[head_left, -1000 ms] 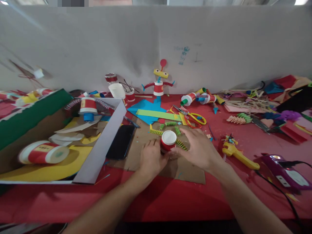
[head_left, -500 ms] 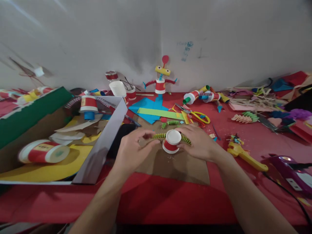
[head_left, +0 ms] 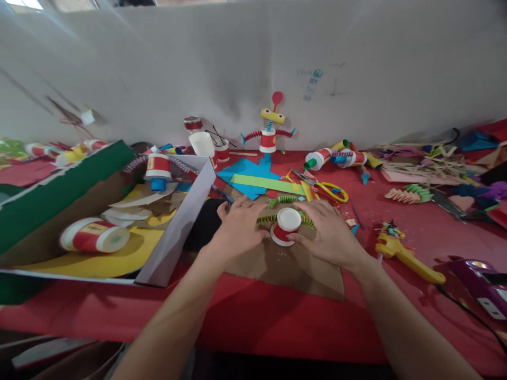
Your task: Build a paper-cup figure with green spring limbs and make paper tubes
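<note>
A small red-and-white paper cup (head_left: 285,229) stands upside down on a brown cardboard sheet (head_left: 304,272). Folded yellow-green paper springs stick out from its two sides. My right hand (head_left: 328,232) is at the cup's right, its thumb against the red wall and its fingers curved behind the right spring (head_left: 308,221). On the other side my left hand (head_left: 241,227) is curved beside the left spring (head_left: 266,218), thumb and fingers apart; whether it touches the spring's end is hard to see.
Left stands an open box (head_left: 174,237) with a cup and paper scraps. A finished cup figure (head_left: 268,141) stands at the back. Scissors (head_left: 331,192) and paper strips lie beyond my hands. At right are a yellow glue gun (head_left: 410,259) with a cord and a purple power strip (head_left: 481,285).
My left hand has turned more palm-down beside the left spring. My right hand stays at the cup. The whole view has shifted slightly, with the scene moving right.
</note>
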Demonstrator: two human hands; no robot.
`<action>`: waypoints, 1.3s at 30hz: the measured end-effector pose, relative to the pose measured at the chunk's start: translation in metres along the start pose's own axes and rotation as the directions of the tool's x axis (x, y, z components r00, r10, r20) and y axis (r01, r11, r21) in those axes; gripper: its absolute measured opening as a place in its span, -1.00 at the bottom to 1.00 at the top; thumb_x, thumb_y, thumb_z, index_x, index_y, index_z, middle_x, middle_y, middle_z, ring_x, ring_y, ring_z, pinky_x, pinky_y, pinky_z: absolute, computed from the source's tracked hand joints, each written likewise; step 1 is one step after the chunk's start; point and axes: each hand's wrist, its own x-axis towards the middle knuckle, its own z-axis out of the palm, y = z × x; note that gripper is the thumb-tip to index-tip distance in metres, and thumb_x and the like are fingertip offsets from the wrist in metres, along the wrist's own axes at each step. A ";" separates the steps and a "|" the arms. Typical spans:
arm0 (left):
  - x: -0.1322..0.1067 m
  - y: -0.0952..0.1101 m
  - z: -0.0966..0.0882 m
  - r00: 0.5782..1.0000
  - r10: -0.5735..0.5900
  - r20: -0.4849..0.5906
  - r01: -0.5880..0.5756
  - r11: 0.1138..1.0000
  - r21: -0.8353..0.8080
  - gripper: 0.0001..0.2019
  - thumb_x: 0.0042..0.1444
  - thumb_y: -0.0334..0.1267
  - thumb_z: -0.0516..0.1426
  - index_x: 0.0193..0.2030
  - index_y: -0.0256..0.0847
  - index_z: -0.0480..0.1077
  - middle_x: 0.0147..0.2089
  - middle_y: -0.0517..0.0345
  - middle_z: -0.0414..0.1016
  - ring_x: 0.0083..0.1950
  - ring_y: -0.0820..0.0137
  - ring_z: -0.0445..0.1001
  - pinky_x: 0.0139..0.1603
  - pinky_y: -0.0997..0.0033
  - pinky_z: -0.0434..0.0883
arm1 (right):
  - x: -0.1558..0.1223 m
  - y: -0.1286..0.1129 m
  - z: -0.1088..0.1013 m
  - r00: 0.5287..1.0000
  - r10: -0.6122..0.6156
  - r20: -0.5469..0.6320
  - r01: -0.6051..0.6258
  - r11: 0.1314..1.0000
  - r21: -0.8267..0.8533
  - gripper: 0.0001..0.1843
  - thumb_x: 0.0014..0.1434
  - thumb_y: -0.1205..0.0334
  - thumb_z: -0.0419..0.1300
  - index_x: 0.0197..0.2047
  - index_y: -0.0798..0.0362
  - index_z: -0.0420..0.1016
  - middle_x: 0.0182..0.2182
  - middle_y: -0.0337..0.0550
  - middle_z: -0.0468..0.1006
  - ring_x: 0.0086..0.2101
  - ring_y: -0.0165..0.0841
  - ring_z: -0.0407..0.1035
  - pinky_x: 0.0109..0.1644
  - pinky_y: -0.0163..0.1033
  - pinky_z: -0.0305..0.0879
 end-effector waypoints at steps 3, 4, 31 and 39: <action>0.004 0.002 -0.003 0.996 -0.057 0.064 0.055 0.998 0.043 -0.51 -0.09 -0.21 0.29 0.06 0.01 0.41 0.08 0.04 0.50 0.23 -0.11 0.27 0.19 -0.36 0.06 | -0.002 -0.002 0.001 1.000 -0.004 -0.021 0.004 1.000 -0.008 -0.44 0.14 -0.04 0.19 0.15 0.03 0.32 0.04 -0.01 0.47 0.06 -0.02 0.25 0.12 0.13 0.18; 0.004 0.002 -0.003 0.996 -0.070 0.059 0.068 0.997 0.040 -0.52 -0.08 -0.20 0.28 0.05 0.01 0.41 0.08 0.04 0.50 0.22 -0.09 0.29 0.19 -0.37 0.05 | -0.003 -0.002 0.001 1.000 -0.007 -0.022 0.007 1.000 -0.006 -0.44 0.13 -0.03 0.20 0.15 0.01 0.32 0.04 -0.02 0.47 0.06 -0.02 0.25 0.12 0.13 0.18; 0.007 -0.009 0.010 1.000 -0.010 -0.011 0.008 0.975 -0.224 -0.84 0.08 -0.21 0.18 -0.17 -0.03 0.47 -0.09 0.21 0.61 -0.02 0.24 0.52 0.30 -0.15 0.00 | -0.001 0.011 -0.009 0.997 0.055 -0.049 -0.040 0.962 0.272 -0.71 0.08 0.25 0.21 -0.08 0.01 0.44 -0.12 -0.08 0.58 -0.09 -0.20 0.43 -0.02 -0.05 0.33; 0.006 -0.006 0.015 0.999 -0.034 -0.028 0.026 0.968 -0.249 -0.86 0.07 -0.26 0.15 -0.21 -0.05 0.48 -0.17 0.22 0.62 -0.13 0.27 0.55 0.31 -0.16 -0.04 | -0.001 0.012 -0.006 0.994 0.093 -0.055 -0.076 0.965 0.252 -0.81 0.04 0.31 0.18 -0.21 0.01 0.43 -0.25 -0.12 0.58 -0.21 -0.21 0.46 -0.14 -0.10 0.34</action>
